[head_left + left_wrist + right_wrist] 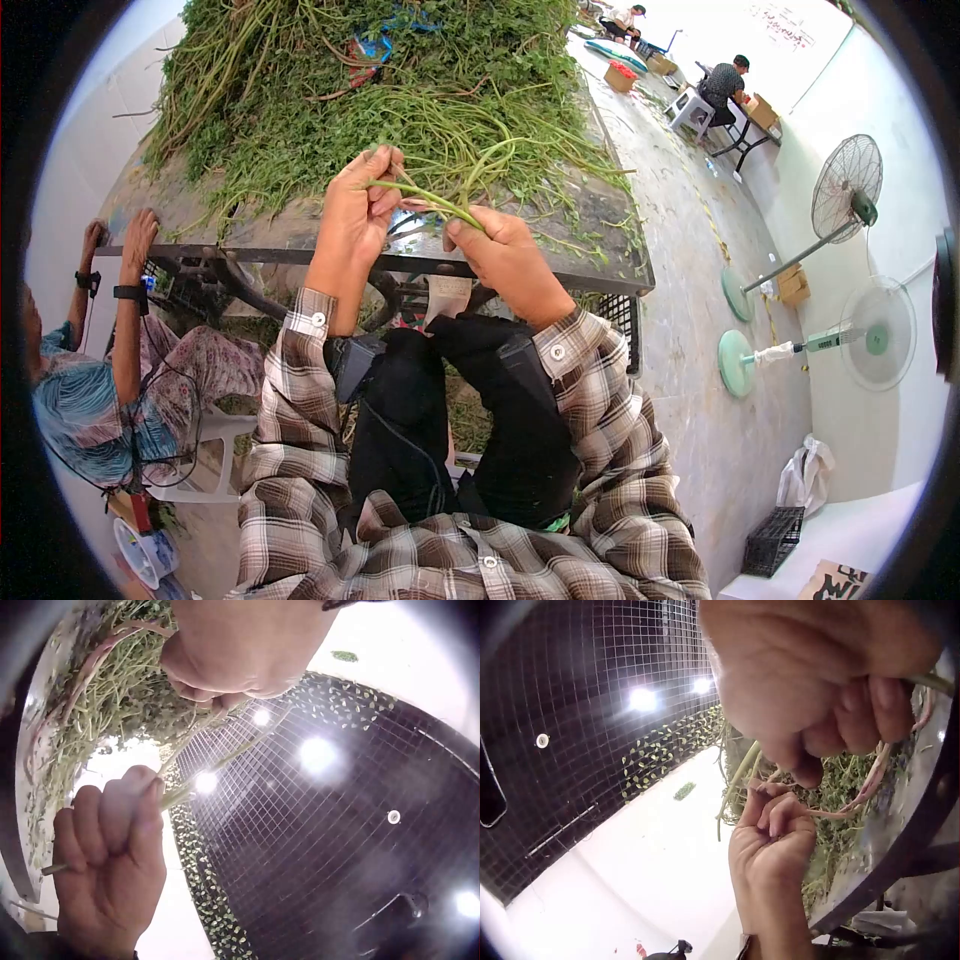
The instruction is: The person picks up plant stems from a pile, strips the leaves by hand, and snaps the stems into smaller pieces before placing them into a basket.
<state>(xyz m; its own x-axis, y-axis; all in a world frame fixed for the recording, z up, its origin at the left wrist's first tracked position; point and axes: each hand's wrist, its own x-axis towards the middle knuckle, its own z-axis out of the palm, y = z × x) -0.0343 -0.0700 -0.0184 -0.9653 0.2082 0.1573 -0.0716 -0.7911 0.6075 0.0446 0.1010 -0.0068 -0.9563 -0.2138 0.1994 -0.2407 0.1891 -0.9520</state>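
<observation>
Both hands are raised above the near edge of a table, with thin green plant stems (pixel 425 194) stretched between them. My left hand (pixel 356 215) pinches the stems between thumb and fingertips, its other fingers curled in. On the other side my right hand (pixel 512 262) grips the lower ends of the stems, thumb on top. In the left wrist view a cut stem end (pixel 54 869) sticks out of the right fist (pixel 112 859). A large heap of leafy green stems (pixel 400 90) lies just beyond the hands.
The dark table (pixel 620 262) has a metal front edge below the hands. At the left another person (pixel 110 370) sits with hands on that edge. Two standing fans (pixel 845 190) and a black crate (pixel 772 540) are at the right. Farther back, people sit at work tables.
</observation>
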